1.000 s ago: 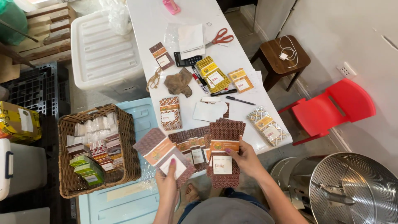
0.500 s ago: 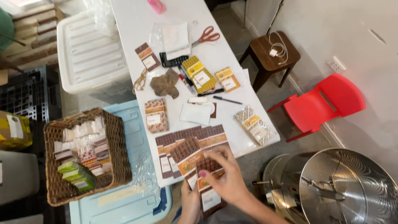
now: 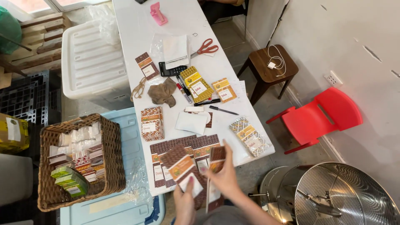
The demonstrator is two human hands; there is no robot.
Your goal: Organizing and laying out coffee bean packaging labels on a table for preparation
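My left hand (image 3: 184, 203) holds a flat brown patterned packet with an orange-and-white label (image 3: 182, 169) by its near end. My right hand (image 3: 226, 175) grips a second brown packet (image 3: 216, 159) turned almost edge-on, just right of the first. Both packets hover over a row of similar brown packets (image 3: 183, 146) lying along the near edge of the white table (image 3: 133, 29).
A wicker basket (image 3: 112, 154) of small packets stands at left on a pale blue bin. Further up the table lie more packets, yellow packets (image 3: 196, 83), pens, red scissors (image 3: 205, 46), a brown cloth (image 3: 163, 92). A red chair (image 3: 321, 116), wooden stool and steel drum (image 3: 346, 196) stand right.
The view shifted back up the table. My right hand has lifted one packet off the stack and turned it on edge; my left hand still holds the other packet.
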